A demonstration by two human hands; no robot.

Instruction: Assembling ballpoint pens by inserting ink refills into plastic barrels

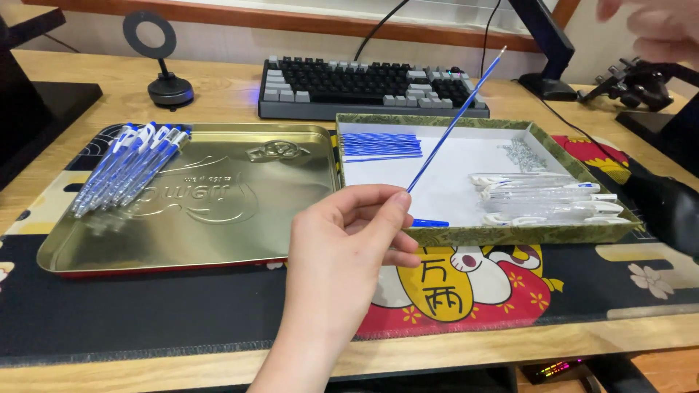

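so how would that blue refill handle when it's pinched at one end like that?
The blue refill is long and very thin, so probably light and a bit springy. The left hand pinches only its lower end and it stays straight, so fairly stiff. Round and smooth, it would likely roll on the metal tray.

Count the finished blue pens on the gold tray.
5, roughly: the assembled pens lie side by side, tilted, in the far-left corner of the gold metal tray. They overlap, so one more may be hidden.
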